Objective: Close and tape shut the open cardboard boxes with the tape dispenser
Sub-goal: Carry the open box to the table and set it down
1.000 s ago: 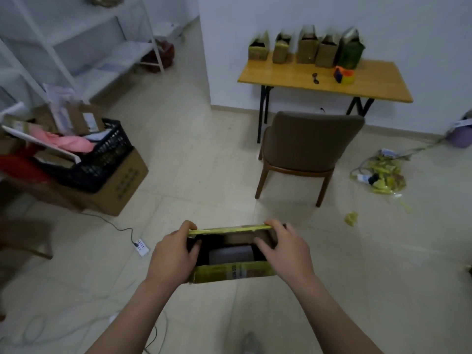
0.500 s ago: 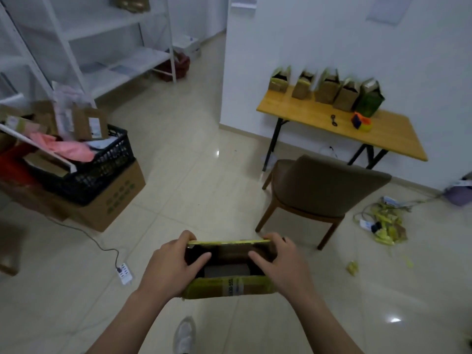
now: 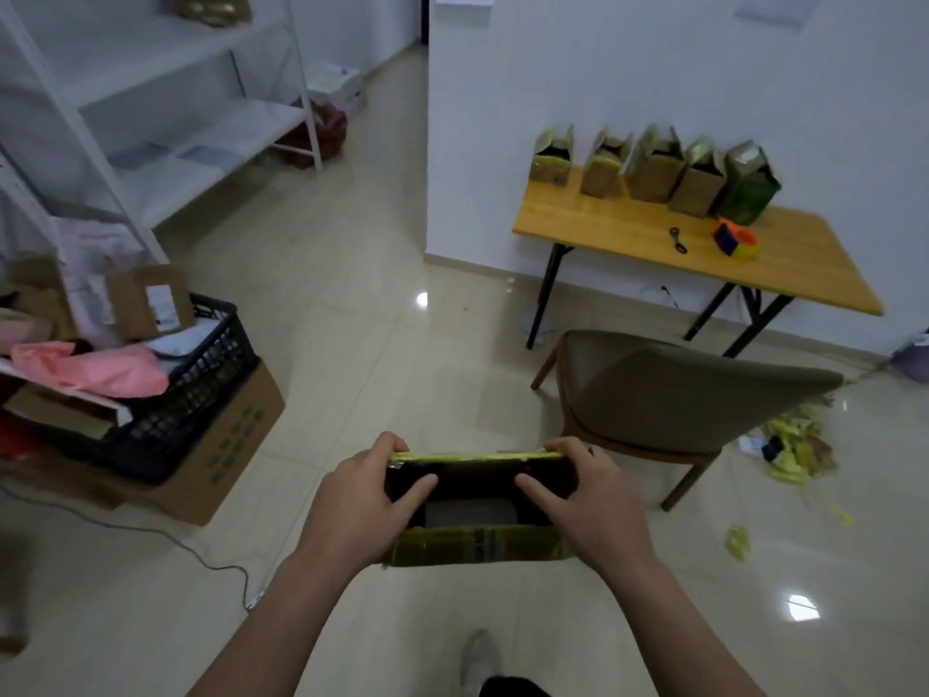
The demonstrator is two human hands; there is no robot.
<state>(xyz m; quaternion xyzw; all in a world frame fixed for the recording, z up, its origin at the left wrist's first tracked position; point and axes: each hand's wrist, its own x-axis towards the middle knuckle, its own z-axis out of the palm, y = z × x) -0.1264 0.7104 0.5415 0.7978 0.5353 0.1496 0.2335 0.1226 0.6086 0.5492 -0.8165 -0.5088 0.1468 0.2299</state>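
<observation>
An open cardboard box (image 3: 475, 545) with yellow tape on its flaps hangs in the air in front of me. My left hand (image 3: 359, 505) grips its left end, thumb over the opening. My right hand (image 3: 593, 505) grips its right end the same way. Inside the box lies something pale, unclear. On the wooden table (image 3: 628, 233) at the back right stand several open cardboard boxes (image 3: 653, 168) in a row against the wall. A tape dispenser (image 3: 735, 239) with a yellow roll and a pair of scissors (image 3: 677, 239) lie in front of them.
A brown chair (image 3: 678, 394) stands between me and the table. Left, a black crate (image 3: 201, 389) full of clutter sits on a large carton (image 3: 226, 445). A cable and power strip (image 3: 254, 601) lie on the floor. Yellow tape scraps (image 3: 799, 445) litter the floor at right. White shelving (image 3: 151, 118) stands back left.
I have walked forward with the box in both hands. The table and chair are nearer and have shifted right in view. My grip on the box is the same.
</observation>
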